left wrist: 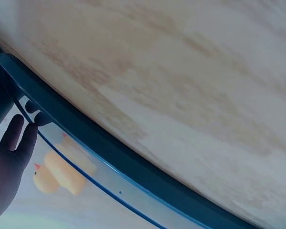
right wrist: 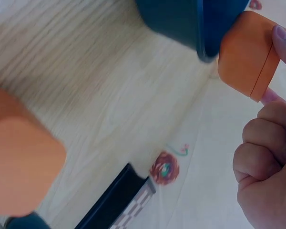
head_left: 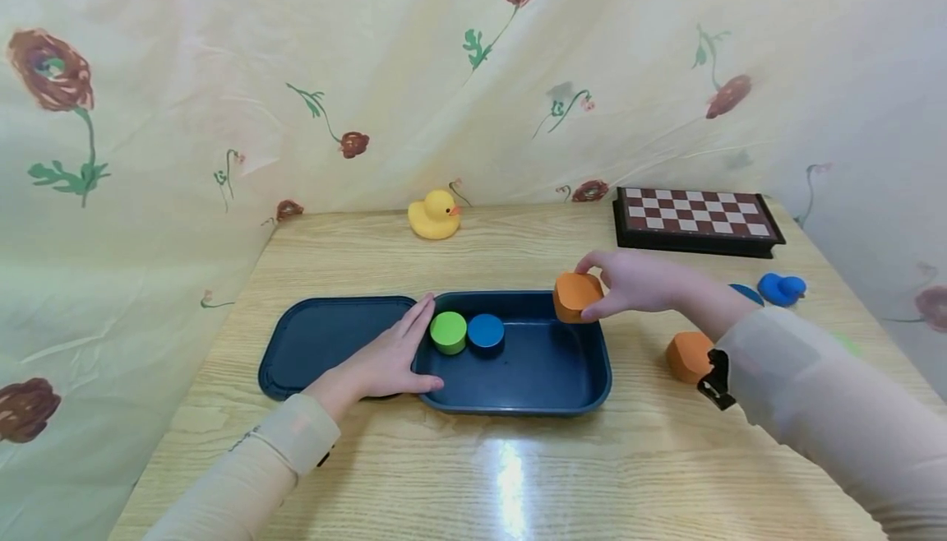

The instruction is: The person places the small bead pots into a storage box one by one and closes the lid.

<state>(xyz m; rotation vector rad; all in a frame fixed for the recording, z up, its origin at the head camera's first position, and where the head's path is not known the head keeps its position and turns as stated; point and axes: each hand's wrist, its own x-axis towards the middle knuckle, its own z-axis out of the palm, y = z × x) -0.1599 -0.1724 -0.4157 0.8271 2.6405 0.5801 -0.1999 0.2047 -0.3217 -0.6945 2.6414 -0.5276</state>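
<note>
Between thumb and forefinger, my right hand [head_left: 636, 280] pinches an orange block with rounded corners [head_left: 577, 297], held over the right back corner of a dark blue tray [head_left: 518, 408]. The right wrist view shows the same orange block [right wrist: 248, 55] beside the tray's wall [right wrist: 181, 24]. My left hand [head_left: 392, 358] lies with straight, spread fingers against the tray's left rim. Inside the tray, a green round piece [head_left: 448, 333] and a blue round piece [head_left: 486, 334] sit side by side at the left.
A dark lid [head_left: 325, 339] lies left of the tray. Another orange block [head_left: 688, 357] stands to the right, partly behind my forearm. Farther off are a yellow duck [head_left: 435, 216], a checkered board box [head_left: 695, 216] and a blue duck [head_left: 781, 288]. A blue piece [head_left: 747, 293] is mostly hidden.
</note>
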